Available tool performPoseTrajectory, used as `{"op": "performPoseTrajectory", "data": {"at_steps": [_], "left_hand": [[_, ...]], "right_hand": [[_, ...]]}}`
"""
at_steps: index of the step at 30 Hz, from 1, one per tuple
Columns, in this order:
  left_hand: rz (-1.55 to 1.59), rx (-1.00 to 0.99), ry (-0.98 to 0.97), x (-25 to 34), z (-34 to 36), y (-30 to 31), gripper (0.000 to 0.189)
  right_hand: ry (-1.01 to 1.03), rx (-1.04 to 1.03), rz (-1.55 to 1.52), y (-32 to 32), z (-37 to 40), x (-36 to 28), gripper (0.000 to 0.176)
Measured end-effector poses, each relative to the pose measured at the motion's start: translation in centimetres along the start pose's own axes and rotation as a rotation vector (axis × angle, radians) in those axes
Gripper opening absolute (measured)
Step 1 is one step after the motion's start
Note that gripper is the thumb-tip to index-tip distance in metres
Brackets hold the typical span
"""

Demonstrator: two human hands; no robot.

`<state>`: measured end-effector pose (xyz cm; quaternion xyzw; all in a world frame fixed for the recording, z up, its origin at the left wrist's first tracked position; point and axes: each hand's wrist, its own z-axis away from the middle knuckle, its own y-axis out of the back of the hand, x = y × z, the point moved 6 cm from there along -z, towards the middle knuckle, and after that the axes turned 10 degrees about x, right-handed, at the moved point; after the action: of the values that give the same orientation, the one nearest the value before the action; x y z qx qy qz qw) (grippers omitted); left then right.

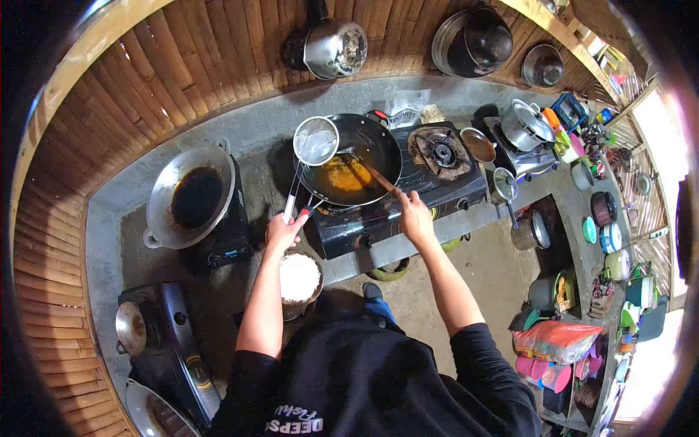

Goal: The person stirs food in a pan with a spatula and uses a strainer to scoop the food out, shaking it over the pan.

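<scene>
At left, a wide wok (160, 211) holds dark liquid (196, 198). To its right, the left hand (282, 233) has its fingers clamped on the handle of a mesh strainer (317, 142), whose round basket overlaps the left edge of a black pan (386, 138); whether they touch is unclear. Orange-yellow food (344, 177) lies in the pan, with a wooden-handled spatula (376, 178) reaching into it. The right hand (416, 218) closes its fingers around that spatula's near end. Farther right stands a bare burner (443, 152), then a lidded pot (526, 124).
</scene>
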<state>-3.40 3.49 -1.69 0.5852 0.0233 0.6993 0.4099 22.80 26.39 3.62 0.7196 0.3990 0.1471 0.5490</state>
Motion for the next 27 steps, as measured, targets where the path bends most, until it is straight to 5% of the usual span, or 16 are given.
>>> {"op": "performPoseTrajectory", "data": {"at_steps": [15, 27], "left_hand": [[0.041, -0.010, -0.027, -0.3, -0.2, 0.1, 0.050], [-0.026, -0.017, -0.044, -1.0, -0.9, 1.6, 0.049]], "right_hand": [[0.087, -0.031, 0.265, 10.1, -9.3, 0.9, 0.020], [0.126, -0.116, 0.369, 11.3, -15.8, 0.9, 0.020]]}}
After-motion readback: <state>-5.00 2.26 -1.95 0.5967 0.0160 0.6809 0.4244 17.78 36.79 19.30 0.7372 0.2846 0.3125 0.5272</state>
